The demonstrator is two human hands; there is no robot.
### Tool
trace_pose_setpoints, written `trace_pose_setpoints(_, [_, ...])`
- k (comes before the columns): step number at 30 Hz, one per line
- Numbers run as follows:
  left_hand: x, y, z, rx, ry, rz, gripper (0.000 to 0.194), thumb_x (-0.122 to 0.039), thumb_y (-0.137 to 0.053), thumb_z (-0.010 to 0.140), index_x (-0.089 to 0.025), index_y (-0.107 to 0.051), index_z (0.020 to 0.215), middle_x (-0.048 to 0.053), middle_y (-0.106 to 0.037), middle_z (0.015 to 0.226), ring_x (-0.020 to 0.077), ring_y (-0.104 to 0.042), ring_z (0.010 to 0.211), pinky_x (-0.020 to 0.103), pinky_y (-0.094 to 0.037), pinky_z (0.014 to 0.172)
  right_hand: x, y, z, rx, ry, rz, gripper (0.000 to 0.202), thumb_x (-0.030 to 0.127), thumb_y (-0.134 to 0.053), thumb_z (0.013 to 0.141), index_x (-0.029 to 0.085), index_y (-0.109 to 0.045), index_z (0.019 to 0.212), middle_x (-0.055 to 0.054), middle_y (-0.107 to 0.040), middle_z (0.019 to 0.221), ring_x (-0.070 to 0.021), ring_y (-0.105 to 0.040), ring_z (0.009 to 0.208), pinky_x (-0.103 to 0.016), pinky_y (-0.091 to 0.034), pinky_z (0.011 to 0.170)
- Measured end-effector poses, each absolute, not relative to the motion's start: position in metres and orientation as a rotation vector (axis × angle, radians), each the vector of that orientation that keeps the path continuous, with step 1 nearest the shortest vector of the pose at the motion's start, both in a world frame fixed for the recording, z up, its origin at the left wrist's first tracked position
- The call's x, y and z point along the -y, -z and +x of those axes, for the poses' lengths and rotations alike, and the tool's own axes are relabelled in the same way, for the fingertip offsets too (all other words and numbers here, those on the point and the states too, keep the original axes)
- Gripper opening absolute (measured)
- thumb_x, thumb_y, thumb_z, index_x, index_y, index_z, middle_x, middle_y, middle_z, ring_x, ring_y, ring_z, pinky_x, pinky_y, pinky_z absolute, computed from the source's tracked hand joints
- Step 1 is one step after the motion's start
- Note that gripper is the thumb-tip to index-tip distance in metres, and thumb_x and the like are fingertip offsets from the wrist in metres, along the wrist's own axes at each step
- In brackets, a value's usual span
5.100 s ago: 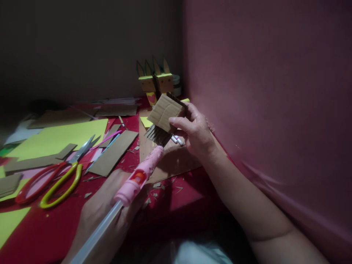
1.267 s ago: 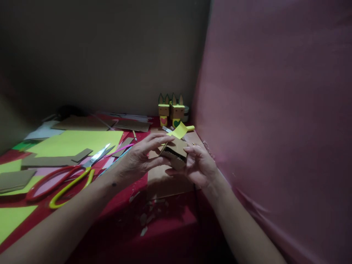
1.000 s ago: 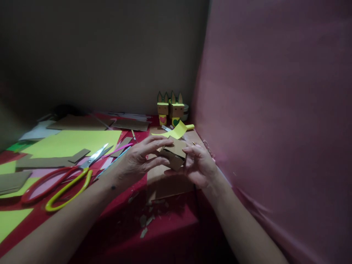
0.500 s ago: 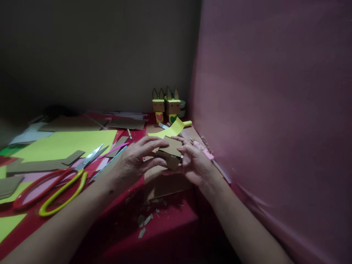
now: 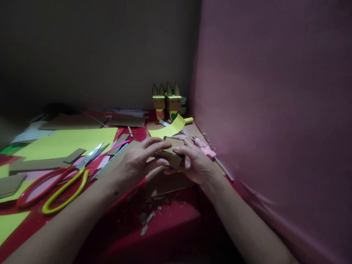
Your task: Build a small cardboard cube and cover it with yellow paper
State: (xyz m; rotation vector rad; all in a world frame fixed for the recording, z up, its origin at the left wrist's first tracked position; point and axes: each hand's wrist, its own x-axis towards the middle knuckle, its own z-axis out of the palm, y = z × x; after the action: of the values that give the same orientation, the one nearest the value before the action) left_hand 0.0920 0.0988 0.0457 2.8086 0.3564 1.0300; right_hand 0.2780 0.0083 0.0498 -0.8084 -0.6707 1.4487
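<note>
Between my two hands is a small brown cardboard box (image 5: 173, 160), held just above a cardboard sheet (image 5: 165, 185). My left hand (image 5: 137, 157) grips its left side, fingers on the top and thumb along the lower front. Around the right side wraps my right hand (image 5: 196, 159), its thumb on the top face and other fingers partly hidden behind and beneath. A strip of yellow paper (image 5: 170, 127) curls up just beyond the box. Right of my right hand lies a pink glue gun (image 5: 204, 147), its tip pointing away to the left.
Large scissors (image 5: 66, 176) with red and yellow handles lie open on the left, among yellow paper (image 5: 71, 141) and cardboard pieces. Two cardboard figures with pointed ears (image 5: 173, 102) stand at the back. Scraps (image 5: 150, 217) litter the red cloth near the front edge. A pink curtain-like sheet (image 5: 269, 110) hangs right.
The box has tilted slightly in my hands, and my right thumb has slid further over its top. The whole view has shifted a little.
</note>
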Motion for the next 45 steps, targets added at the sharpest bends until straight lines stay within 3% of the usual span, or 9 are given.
trace_pose_setpoints(4, [-0.092, -0.046, 0.094, -0.402, -0.986, 2.817, 0.040, -0.043, -0.048, 0.108, -0.019, -0.059, 0.138, 0.016, -0.064, 0.129, 0.0258, -0.070, 0.109, 0.034, -0.059, 0.089, -0.008, -0.051, 0.277, 0.668, -1.439, -0.837, 0.049, 0.023, -0.081, 0.073, 0.028, -0.060, 0.116, -0.004, -0.073, 0.105, -0.0212, -0.072, 0.080, -0.035, -0.067, 0.053])
trace_pose_setpoints(9, [-0.089, -0.048, 0.096, -0.430, -0.979, 2.799, 0.040, -0.040, -0.047, 0.108, -0.017, -0.060, 0.137, 0.016, -0.063, 0.126, 0.0254, -0.069, 0.109, 0.035, -0.060, 0.090, -0.008, -0.052, 0.277, 0.705, -1.444, -0.833, 0.046, 0.024, -0.080, 0.073, 0.027, -0.061, 0.114, -0.002, -0.072, 0.102, -0.0200, -0.071, 0.081, -0.032, -0.066, 0.053])
trace_pose_setpoints(16, [-0.091, -0.043, 0.097, -0.600, -0.995, 2.354, 0.027, -0.041, -0.071, 0.096, -0.034, -0.076, 0.121, 0.006, -0.065, 0.116, 0.0259, -0.067, 0.110, 0.040, -0.061, 0.095, -0.010, -0.051, 0.277, 0.713, -1.500, -0.823, 0.050, 0.026, -0.082, 0.071, 0.025, -0.060, 0.116, -0.004, -0.072, 0.107, -0.0208, -0.071, 0.083, -0.031, -0.065, 0.052])
trace_pose_setpoints(21, [-0.090, -0.036, 0.102, -0.601, -1.029, 2.290, 0.030, -0.043, -0.071, 0.096, -0.039, -0.075, 0.125, 0.006, -0.061, 0.117, 0.0262, -0.063, 0.110, 0.046, -0.058, 0.101, -0.011, -0.048, 0.277, 0.725, -1.499, -0.812, 0.045, 0.026, -0.080, 0.072, 0.025, -0.062, 0.113, -0.002, -0.071, 0.098, -0.0196, -0.068, 0.077, -0.032, -0.064, 0.052])
trace_pose_setpoints(32, [-0.087, -0.021, 0.107, -0.559, -1.191, 2.609, 0.047, -0.058, -0.044, 0.105, -0.023, -0.064, 0.129, 0.011, -0.053, 0.127, 0.0296, -0.055, 0.122, 0.049, -0.051, 0.108, -0.013, -0.038, 0.274, 0.724, -1.566, -0.758, 0.048, 0.026, -0.082, 0.073, 0.026, -0.059, 0.115, 0.000, -0.067, 0.100, -0.0168, -0.069, 0.074, -0.030, -0.066, 0.050])
trace_pose_setpoints(41, [-0.087, -0.023, 0.104, -0.598, -1.155, 2.673, 0.042, -0.054, -0.043, 0.106, -0.025, -0.065, 0.126, 0.011, -0.057, 0.127, 0.0304, -0.056, 0.121, 0.051, -0.050, 0.108, -0.012, -0.037, 0.274, 0.725, -1.593, -0.720, 0.049, 0.026, -0.081, 0.074, 0.027, -0.057, 0.117, 0.001, -0.069, 0.098, -0.0166, -0.071, 0.073, -0.028, -0.065, 0.048])
trace_pose_setpoints(45, [-0.086, -0.024, 0.103, -0.609, -1.163, 2.648, 0.043, -0.056, -0.043, 0.106, -0.025, -0.067, 0.123, 0.010, -0.058, 0.125, 0.0305, -0.057, 0.120, 0.051, -0.050, 0.108, -0.011, -0.035, 0.273, 0.695, -1.592, -0.695, 0.052, 0.028, -0.084, 0.074, 0.028, -0.056, 0.119, 0.000, -0.067, 0.107, -0.0161, -0.070, 0.075, -0.029, -0.066, 0.050])
